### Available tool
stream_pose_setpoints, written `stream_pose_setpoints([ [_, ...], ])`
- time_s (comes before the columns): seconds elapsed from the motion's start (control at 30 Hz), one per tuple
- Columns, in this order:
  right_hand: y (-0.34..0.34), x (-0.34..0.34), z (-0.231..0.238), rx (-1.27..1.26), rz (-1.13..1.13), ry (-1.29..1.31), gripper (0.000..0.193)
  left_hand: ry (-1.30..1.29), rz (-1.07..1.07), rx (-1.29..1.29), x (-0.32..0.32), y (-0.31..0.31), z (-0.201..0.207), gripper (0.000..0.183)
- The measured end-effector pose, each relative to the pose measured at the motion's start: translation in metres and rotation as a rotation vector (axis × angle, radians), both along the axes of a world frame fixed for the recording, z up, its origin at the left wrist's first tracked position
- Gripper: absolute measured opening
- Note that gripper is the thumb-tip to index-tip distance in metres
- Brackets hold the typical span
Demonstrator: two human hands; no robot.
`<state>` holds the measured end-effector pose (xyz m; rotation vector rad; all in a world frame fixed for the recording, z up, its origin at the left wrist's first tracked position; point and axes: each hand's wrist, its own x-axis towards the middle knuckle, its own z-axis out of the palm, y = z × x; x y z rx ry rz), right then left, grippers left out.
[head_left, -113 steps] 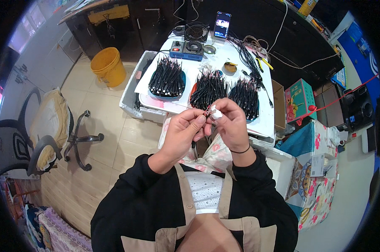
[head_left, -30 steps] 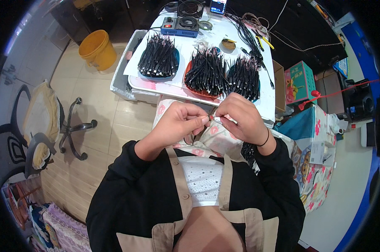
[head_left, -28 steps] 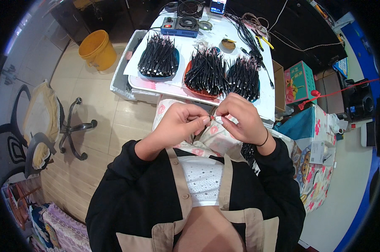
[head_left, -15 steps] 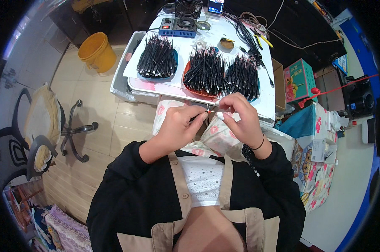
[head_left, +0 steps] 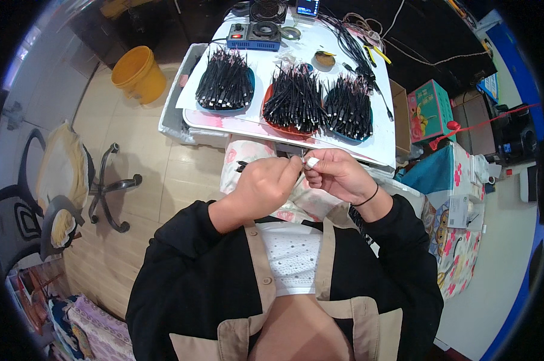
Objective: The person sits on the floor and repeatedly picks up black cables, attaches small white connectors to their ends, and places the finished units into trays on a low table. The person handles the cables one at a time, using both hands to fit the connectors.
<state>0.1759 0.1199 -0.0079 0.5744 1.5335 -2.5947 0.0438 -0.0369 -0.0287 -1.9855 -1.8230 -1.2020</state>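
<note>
Over my lap, just in front of the table edge, my two hands meet fingertip to fingertip. My left hand (head_left: 261, 185) is closed in a pinch, and the black end of a short cable (head_left: 242, 166) pokes out beside it. My right hand (head_left: 342, 177), a white wrap on its thumb (head_left: 312, 162), pinches at the same spot. Thin wire tips seem to show between the fingers; the rest is hidden. Beyond, bundles of short black cables stand in a blue tray (head_left: 227, 111), an orange tray (head_left: 278, 124) and another blue tray (head_left: 363, 139).
A small blue heating device (head_left: 254, 44), a fan (head_left: 268, 11), a tape roll (head_left: 290, 33), a small round tin (head_left: 325, 59) and yellow-handled pliers (head_left: 381, 55) are at the table's back. To the left are a yellow bucket (head_left: 139, 75) and an office chair (head_left: 37, 186); at right, a green box (head_left: 428, 111).
My hands have come together, the right moving left and slightly down. The left hand has turned, and a black cable end now shows at its left side.
</note>
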Motion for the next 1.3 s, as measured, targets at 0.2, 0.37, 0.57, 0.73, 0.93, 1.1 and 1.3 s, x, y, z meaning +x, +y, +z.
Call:
stream_pose_setpoints([
  [0.2,-0.001,0.006,0.023,1.25,-0.129,0.325,0.021,-0.721,-0.066,-0.192,-0.004,-0.006,0.009,0.015],
  [0.37,-0.001,-0.008,0.025,1.754,-0.117,0.704,0.026,-1.126,-0.176,-0.32,-0.004,-0.006,0.006,0.016],
  [0.57,-0.004,-0.008,0.006,1.65,-0.045,0.48,0.021,-0.195,-0.047,0.135,-0.001,-0.003,-0.015,0.017],
  [0.73,-0.01,-0.003,-0.016,0.278,-0.111,0.034,0.014,0.176,0.047,0.112,-0.002,-0.004,-0.018,0.03],
  [0.93,-0.008,0.007,-0.033,-0.376,-0.017,-0.079,0.012,0.267,-0.067,0.158,-0.013,-0.005,-0.026,0.031],
  [1.1,-0.016,0.01,-0.037,-0.455,-0.019,-0.04,0.016,0.297,-0.072,0.231,-0.018,-0.004,-0.032,0.029],
  [1.3,-0.018,0.012,-0.036,-0.457,-0.017,-0.016,0.015,0.23,-0.023,0.218,-0.008,-0.007,-0.037,0.029],
])
